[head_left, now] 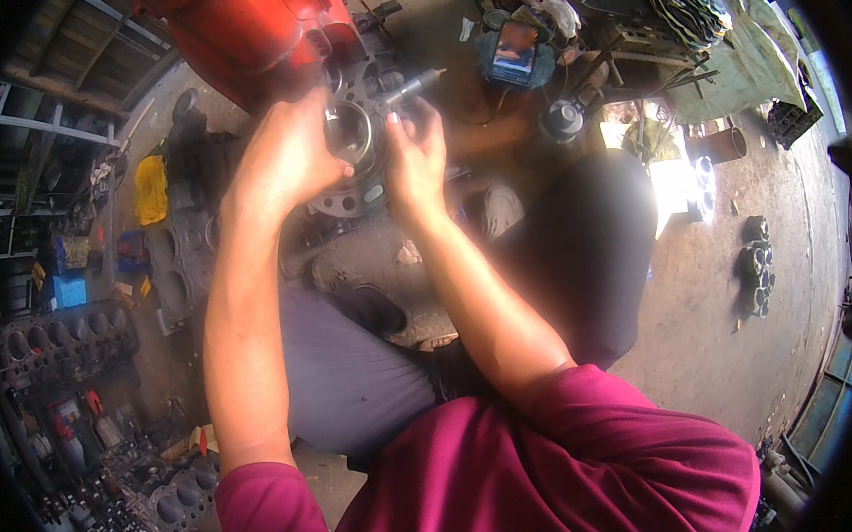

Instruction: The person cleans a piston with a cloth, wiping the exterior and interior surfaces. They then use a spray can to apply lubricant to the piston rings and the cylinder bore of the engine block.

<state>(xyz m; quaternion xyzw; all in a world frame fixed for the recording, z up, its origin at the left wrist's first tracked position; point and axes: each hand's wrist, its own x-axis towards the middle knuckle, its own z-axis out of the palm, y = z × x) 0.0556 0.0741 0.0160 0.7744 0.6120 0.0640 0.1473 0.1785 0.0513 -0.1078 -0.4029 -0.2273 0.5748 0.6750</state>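
Observation:
My left hand (287, 153) is closed at the side of a round metal ring (365, 133) with a bright rim, its thumb low on the ring; the other fingertips are partly hidden. Close by on the right, my right hand (416, 159) has its fingers bent at a silver-barrelled tool (415, 87) that looks like a micrometer. The barrel tilts up to the right, its thin tip pointing away. Below the ring lies a grey metal engine part (344, 205) with several holes. Glare blurs where fingers and metal meet.
A large red machine (246, 33) stands just beyond my hands. A lit phone (514, 54) lies at the upper right, near a cluttered bench. Engine blocks (70, 341) crowd the left floor. A group of round metal parts (759, 265) sits at the right, past my knee.

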